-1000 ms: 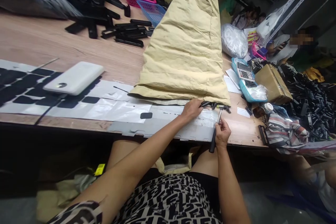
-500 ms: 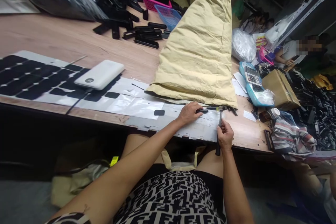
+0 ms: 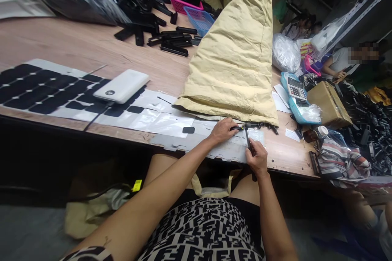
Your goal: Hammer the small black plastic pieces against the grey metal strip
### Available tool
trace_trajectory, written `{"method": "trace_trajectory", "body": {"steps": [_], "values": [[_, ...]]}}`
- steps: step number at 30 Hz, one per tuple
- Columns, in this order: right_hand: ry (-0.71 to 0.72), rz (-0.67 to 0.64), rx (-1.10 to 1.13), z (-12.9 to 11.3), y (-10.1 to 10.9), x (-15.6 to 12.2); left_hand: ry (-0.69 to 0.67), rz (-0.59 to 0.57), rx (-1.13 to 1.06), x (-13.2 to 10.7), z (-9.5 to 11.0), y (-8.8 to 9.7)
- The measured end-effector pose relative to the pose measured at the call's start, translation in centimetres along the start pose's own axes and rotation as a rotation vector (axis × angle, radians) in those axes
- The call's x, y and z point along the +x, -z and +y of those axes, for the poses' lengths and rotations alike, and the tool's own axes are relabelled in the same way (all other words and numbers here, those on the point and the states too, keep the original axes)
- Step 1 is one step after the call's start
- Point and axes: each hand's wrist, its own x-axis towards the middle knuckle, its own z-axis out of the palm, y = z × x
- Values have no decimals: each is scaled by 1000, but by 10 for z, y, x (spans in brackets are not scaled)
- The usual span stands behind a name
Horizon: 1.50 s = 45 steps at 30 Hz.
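Note:
My right hand is wrapped round the dark handle of a small hammer, whose head is over the grey sheet near the sack's lower edge. With fingers closed, my left hand pinches a small black part just left of the hammer head. Whether the head touches the part I cannot tell. Under both hands lies the grey sheet at the table's front edge. Close behind them stands a large yellow cloth sack, with several small black pieces along its lower right edge.
On the left, a white power bank with a cable rests on a panel of dark squares. Black parts and a blue basket are behind. To the right are a calculator, a cardboard box and a striped cloth; another person sits beyond.
My right hand has moved left with the hammer, bringing its head close to the black part in my left hand. The whole view has shifted slightly.

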Motion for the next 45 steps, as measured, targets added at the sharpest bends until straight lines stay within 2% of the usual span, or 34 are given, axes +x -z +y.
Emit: {"method": "trace_trajectory", "body": {"steps": [7, 12, 15, 21, 24, 28, 32, 36, 39, 42, 45], "values": [[-3, 20, 20, -4, -3, 3, 2, -13, -12, 0, 3, 3], [28, -59, 51, -5, -11, 4, 26, -20, -19, 0, 5, 7], [-71, -31, 90, 2, -11, 3, 33, -27, -35, 0, 6, 8], [-383, 116, 284, 32, -4, 1, 51, -44, -23, 2, 4, 8], [-457, 167, 386, 43, -6, 1, 14, -76, -44, 0, 3, 11], [-481, 251, 477, 47, -8, 3, -85, -187, -149, -26, 8, 21], [-500, 282, 521, 45, -6, 3, -178, -300, -177, -80, 20, 30], [-501, 275, 526, 40, -4, 3, -199, -242, -30, -126, 28, 30], [-506, 283, 554, 36, -2, 3, -243, -189, 76, -141, 33, 26], [-497, 296, 579, 33, 0, 3, -261, -120, 45, -132, 39, 23], [-496, 332, 573, 34, -1, 3, -184, 4, -42, -96, 44, 16]]}}
